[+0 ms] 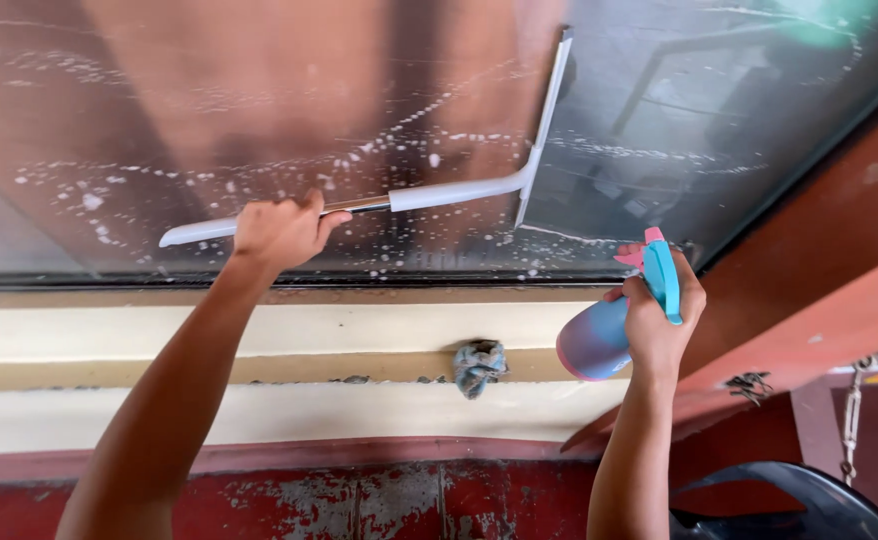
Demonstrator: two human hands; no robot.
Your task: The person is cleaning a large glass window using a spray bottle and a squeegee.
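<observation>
Soapy glass fills the upper part of the view: a large dark window pane [259,110], streaked and dotted with white suds, set above a cream-painted sill [109,335] and a worn red wall base [359,500]. At right, a red-brown column [839,250] frames the pane.

Squeegee [439,192]: a white, long-handled tool. Its blade stands nearly upright against the glass at centre-right; its handle runs down and to the left. The left hand [281,230] is closed around the handle near the lower end, with the arm reaching up from below.

Spray bottle [614,325]: a pastel blue-and-pink body with a blue and pink trigger head. The right hand [659,320] is wrapped around its neck, holding it tilted just below the pane's lower right corner, clear of the glass.

Cloth [480,365]: a small crumpled blue-grey rag, resting on the sill ledge between the two arms, untouched.

Step in hand, as judged: the wiping pass, with the pane already wetted. Suds remain across the left and lower glass, so the work appears partly done.

Next move requirement: keep the blade edge flat on the glass with even pressure, overlap the cleared band, and keep the bottle off the pane.
</observation>
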